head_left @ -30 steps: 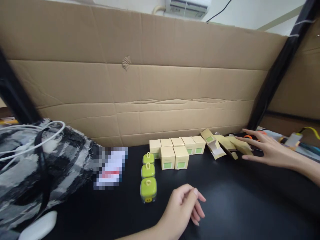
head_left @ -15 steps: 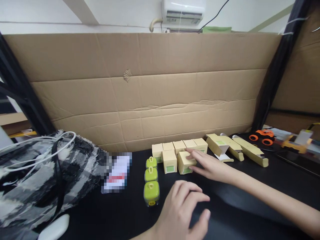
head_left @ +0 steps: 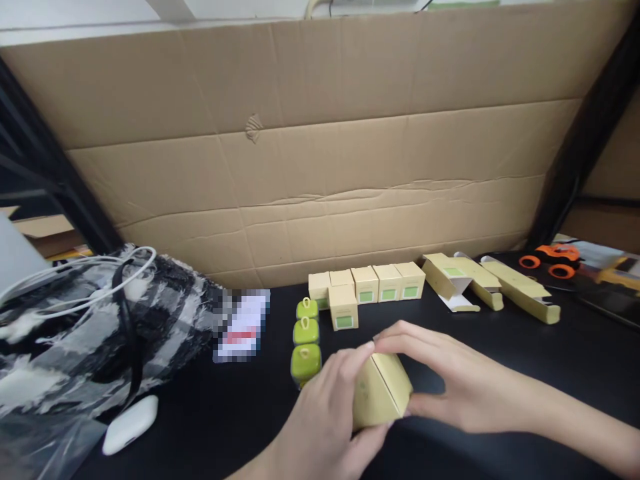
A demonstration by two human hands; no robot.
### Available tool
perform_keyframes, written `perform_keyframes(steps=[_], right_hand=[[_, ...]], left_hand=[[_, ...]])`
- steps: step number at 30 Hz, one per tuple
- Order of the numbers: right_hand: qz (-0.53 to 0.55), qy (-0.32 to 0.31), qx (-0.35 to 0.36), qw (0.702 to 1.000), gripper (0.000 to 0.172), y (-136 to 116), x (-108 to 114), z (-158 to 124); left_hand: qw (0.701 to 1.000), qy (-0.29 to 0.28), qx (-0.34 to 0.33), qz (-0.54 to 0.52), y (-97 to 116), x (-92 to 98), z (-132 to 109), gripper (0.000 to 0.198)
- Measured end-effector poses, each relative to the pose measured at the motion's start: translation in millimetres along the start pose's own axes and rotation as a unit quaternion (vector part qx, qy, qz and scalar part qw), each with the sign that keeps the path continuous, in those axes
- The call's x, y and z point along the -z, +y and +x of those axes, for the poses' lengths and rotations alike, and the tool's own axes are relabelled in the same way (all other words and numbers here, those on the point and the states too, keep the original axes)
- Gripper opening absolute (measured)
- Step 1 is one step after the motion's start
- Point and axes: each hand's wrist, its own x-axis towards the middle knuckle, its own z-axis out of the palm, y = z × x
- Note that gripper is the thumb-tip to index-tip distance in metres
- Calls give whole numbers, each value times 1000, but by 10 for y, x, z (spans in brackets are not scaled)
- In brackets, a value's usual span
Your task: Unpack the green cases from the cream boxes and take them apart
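A: Position of the small carton (head_left: 381,399)?

B: Held tilted above the black worktop (head_left: 500,347), near the front edge. Left hand (head_left: 325,420) grips its left face and underside; right hand (head_left: 450,383) clasps top and right side. Both hands grasping, neither released.

A: Surroundings?

B: Three green containers (head_left: 306,340) in a line just left of it. A row of closed cartons (head_left: 373,285) stands behind, against the cardboard wall (head_left: 320,153); unfolded cartons (head_left: 493,283) lie well apart, right.

A: Risk?

B: In my judgement, firm finger pressure could crease the thin board, and the left wrist could knock the nearest green container.
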Motion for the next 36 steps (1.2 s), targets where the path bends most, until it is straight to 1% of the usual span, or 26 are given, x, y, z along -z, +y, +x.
perform_keyframes(steps=[2,4,7,10,11,12,14,16,17,19,20,21,22,23,24,25,26,27,28,29,30,31,32,33,34,36], right_hand=[[-64,28,10,998,46,64,-35,4],[-108,53,15,993,42,146,-61,4],[-147,102,21,984,38,278,-72,-6],[-164,194,35,967,35,366,-40,-20],[-159,219,42,962,35,373,-23,-23],[-144,230,49,961,36,365,-7,-25],[-94,213,60,971,33,315,18,-24],[-23,187,53,981,24,246,25,-20],[20,177,42,983,22,216,22,-18],[107,165,7,980,26,181,12,-14],[130,149,-8,980,26,175,7,-12],[128,121,-11,984,23,176,3,-11],[98,86,-1,991,19,181,0,-10],[44,53,18,997,16,188,-2,-8],[-22,30,40,998,16,194,-4,-6],[-84,23,54,995,19,199,-5,-3],[-129,34,51,990,23,202,-6,0],[-151,55,29,987,25,203,-4,5],[-147,74,-7,986,26,205,1,10],[-115,86,-44,989,26,210,8,15],[-59,89,-75,991,25,220,17,17],[19,82,-95,992,25,237,24,17],[116,66,-116,984,28,260,27,14],[218,46,-141,965,34,290,21,6],[310,26,-172,935,38,323,6,-5],[438,-9,-238,867,42,383,-56,-29]], left_hand=[[1000,-13,16,16,-2,61,83,71],[998,-39,39,32,-5,101,208,66],[993,-79,75,39,5,138,435,65],[991,-82,100,30,10,161,596,62],[990,-77,112,21,5,168,620,59],[989,-74,125,14,-4,176,627,55],[987,-78,140,9,-27,195,606,46],[985,-86,148,6,-46,216,558,40],[984,-87,156,-2,-51,225,534,39],[981,-82,174,-34,-50,233,495,39],[979,-80,181,-53,-48,231,482,39],[977,-80,184,-71,-44,227,474,39],[976,-80,185,-88,-42,220,470,39],[974,-83,185,-104,-40,214,470,39],[971,-89,186,-119,-38,209,473,39],[969,-93,190,-129,-35,208,479,39],[967,-96,195,-134,-29,212,488,40],[966,-98,200,-133,-17,221,500,41],[965,-101,205,-126,-1,233,514,42],[965,-105,211,-116,18,248,531,44],[964,-112,219,-104,40,262,551,45],[960,-123,233,-94,60,275,575,46],[954,-135,253,-91,73,284,603,47],[944,-146,279,-101,77,289,636,48],[928,-157,312,-130,69,290,676,50],[878,-189,378,-224,15,282,783,45]])
